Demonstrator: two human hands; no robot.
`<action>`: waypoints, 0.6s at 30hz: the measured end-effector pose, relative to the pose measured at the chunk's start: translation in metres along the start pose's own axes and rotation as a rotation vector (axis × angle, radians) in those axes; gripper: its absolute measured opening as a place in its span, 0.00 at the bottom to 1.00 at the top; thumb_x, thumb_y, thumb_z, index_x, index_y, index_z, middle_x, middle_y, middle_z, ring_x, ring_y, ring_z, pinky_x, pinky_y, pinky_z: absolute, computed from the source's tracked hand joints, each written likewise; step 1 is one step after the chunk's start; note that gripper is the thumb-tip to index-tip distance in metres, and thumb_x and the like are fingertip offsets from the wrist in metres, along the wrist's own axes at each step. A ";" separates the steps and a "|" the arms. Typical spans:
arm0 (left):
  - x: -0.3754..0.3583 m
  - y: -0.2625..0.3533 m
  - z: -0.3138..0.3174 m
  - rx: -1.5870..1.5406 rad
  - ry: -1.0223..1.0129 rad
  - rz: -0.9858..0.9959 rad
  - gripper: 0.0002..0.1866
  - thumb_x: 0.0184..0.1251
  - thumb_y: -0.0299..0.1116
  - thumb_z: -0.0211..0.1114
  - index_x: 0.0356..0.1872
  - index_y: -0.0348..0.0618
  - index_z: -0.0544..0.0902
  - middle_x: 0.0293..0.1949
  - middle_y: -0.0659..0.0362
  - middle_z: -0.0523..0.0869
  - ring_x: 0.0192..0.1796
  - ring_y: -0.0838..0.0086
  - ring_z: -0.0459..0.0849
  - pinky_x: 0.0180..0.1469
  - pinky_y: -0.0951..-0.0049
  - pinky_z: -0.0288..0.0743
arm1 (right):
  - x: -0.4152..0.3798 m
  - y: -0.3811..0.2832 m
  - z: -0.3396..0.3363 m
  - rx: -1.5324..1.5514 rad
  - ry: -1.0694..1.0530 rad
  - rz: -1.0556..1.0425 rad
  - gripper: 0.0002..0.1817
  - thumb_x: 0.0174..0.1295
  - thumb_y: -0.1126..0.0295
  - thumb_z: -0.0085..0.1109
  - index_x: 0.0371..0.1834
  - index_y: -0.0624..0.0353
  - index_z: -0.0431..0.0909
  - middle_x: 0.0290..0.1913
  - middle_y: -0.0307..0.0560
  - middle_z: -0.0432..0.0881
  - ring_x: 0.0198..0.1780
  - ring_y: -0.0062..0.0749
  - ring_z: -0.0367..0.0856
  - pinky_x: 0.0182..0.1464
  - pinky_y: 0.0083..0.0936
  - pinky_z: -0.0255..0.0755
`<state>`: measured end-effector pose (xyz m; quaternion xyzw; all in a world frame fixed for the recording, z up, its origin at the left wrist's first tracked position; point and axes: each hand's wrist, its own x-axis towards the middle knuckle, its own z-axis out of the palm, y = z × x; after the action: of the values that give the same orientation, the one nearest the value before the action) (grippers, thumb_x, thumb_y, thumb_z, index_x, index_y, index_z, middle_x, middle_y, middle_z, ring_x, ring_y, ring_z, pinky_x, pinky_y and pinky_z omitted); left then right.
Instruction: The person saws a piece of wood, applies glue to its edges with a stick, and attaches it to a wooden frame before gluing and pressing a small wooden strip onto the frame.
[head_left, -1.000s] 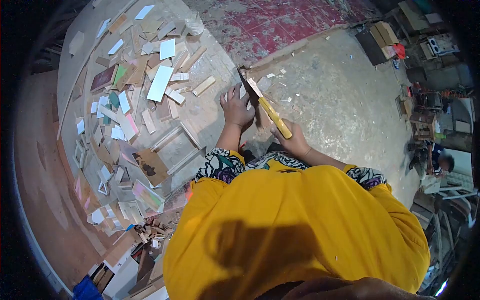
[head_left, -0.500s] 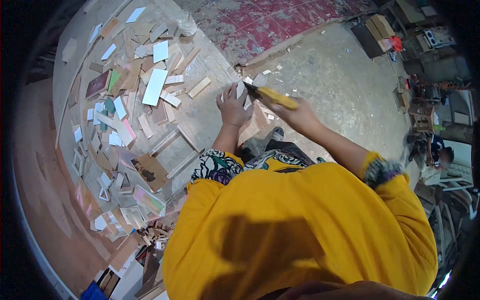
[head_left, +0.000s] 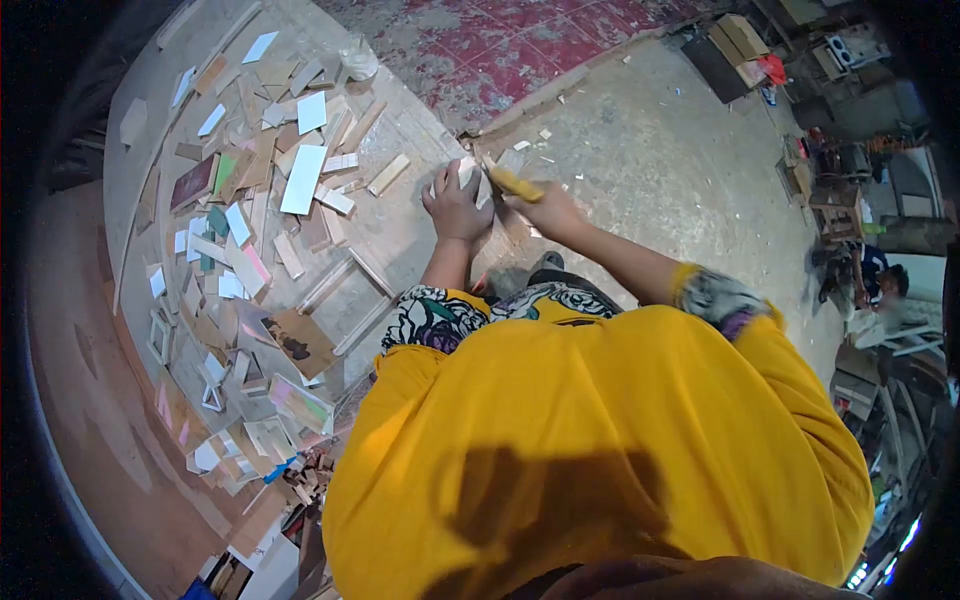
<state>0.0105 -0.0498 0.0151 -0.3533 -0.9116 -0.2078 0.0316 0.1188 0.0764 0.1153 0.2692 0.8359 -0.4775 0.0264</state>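
At the corner edge of the worktable (head_left: 400, 115), my left hand (head_left: 460, 205) has its fingers bent over a small pale wood piece (head_left: 468, 172) and presses it down. My right hand (head_left: 553, 213) is wrapped round a yellow-handled tool (head_left: 516, 185). The tool's far end is beside the pale piece, just right of my left fingers. Motion smears that end, so its exact kind cannot be made out. Near my left hand lies a short wood block (head_left: 389, 175).
Wood offcuts and white strips (head_left: 303, 180) litter the table's left side. A light wooden frame (head_left: 345, 290) lies near my left forearm. A clear cup (head_left: 358, 62) stands at the back. Chips dot the concrete floor (head_left: 650, 150). Another person (head_left: 880, 280) is at the far right.
My right hand and the yellow-handled tool have moved left and slightly up, closer to the pale piece. My left hand keeps its hold. The whole view has shifted a little.
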 end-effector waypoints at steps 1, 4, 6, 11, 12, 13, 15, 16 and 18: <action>0.004 0.002 -0.004 -0.012 -0.014 -0.014 0.28 0.42 0.49 0.66 0.50 0.58 0.77 0.59 0.57 0.66 0.62 0.61 0.61 0.60 0.48 0.49 | 0.016 0.031 0.021 0.020 0.001 0.101 0.19 0.51 0.58 0.61 0.38 0.63 0.78 0.28 0.55 0.80 0.30 0.42 0.80 0.36 0.31 0.72; 0.004 -0.006 0.003 -0.019 0.000 -0.010 0.32 0.41 0.48 0.68 0.53 0.59 0.75 0.60 0.58 0.65 0.63 0.61 0.60 0.60 0.47 0.49 | 0.021 0.060 0.024 0.025 0.064 -0.068 0.18 0.53 0.57 0.60 0.35 0.62 0.78 0.25 0.51 0.80 0.28 0.36 0.79 0.32 0.30 0.71; 0.001 -0.003 0.000 -0.026 -0.011 -0.023 0.33 0.40 0.48 0.68 0.54 0.58 0.74 0.61 0.58 0.65 0.63 0.61 0.60 0.61 0.47 0.49 | 0.009 0.077 0.000 0.019 0.080 -0.058 0.17 0.53 0.57 0.60 0.35 0.62 0.78 0.25 0.51 0.80 0.28 0.38 0.78 0.31 0.31 0.70; 0.003 -0.003 -0.007 -0.103 -0.016 -0.034 0.44 0.40 0.47 0.69 0.62 0.47 0.62 0.62 0.53 0.63 0.65 0.60 0.57 0.63 0.49 0.47 | -0.008 0.067 -0.057 -0.090 0.107 -0.166 0.16 0.53 0.59 0.60 0.35 0.62 0.77 0.27 0.55 0.78 0.29 0.49 0.77 0.32 0.35 0.69; 0.002 -0.003 -0.007 -0.096 -0.011 -0.047 0.44 0.40 0.47 0.69 0.62 0.47 0.62 0.62 0.53 0.63 0.65 0.60 0.57 0.63 0.49 0.47 | -0.014 0.051 -0.068 -0.098 0.115 -0.221 0.15 0.54 0.60 0.59 0.34 0.62 0.76 0.27 0.55 0.77 0.29 0.50 0.76 0.32 0.35 0.69; 0.002 -0.003 -0.007 -0.115 -0.017 -0.046 0.45 0.40 0.47 0.69 0.62 0.44 0.60 0.62 0.52 0.63 0.66 0.59 0.56 0.64 0.50 0.45 | -0.017 0.042 -0.074 -0.097 0.103 -0.232 0.15 0.54 0.60 0.59 0.34 0.62 0.76 0.27 0.55 0.77 0.29 0.50 0.76 0.32 0.35 0.69; 0.003 -0.001 -0.011 -0.127 -0.013 -0.060 0.46 0.40 0.46 0.69 0.63 0.41 0.58 0.62 0.52 0.62 0.67 0.58 0.55 0.65 0.52 0.44 | -0.019 0.025 -0.087 -0.278 0.000 -0.345 0.13 0.53 0.61 0.60 0.30 0.61 0.74 0.26 0.55 0.75 0.29 0.52 0.75 0.31 0.35 0.68; 0.003 0.001 -0.016 -0.123 -0.050 -0.069 0.47 0.41 0.46 0.69 0.63 0.40 0.57 0.62 0.51 0.62 0.67 0.58 0.54 0.65 0.53 0.43 | -0.019 0.015 -0.091 -0.277 -0.015 -0.357 0.13 0.53 0.61 0.60 0.30 0.61 0.74 0.26 0.55 0.75 0.29 0.52 0.75 0.31 0.35 0.68; 0.006 -0.001 -0.014 -0.151 -0.069 -0.075 0.48 0.40 0.46 0.68 0.65 0.41 0.55 0.62 0.49 0.62 0.68 0.58 0.53 0.67 0.54 0.40 | -0.016 0.002 -0.095 -0.274 -0.135 -0.529 0.12 0.52 0.62 0.60 0.27 0.60 0.72 0.25 0.54 0.74 0.29 0.53 0.74 0.30 0.37 0.67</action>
<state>0.0044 -0.0526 0.0289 -0.3275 -0.9064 -0.2645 -0.0343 0.1534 0.1479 0.1702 0.0039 0.9301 -0.3672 -0.0073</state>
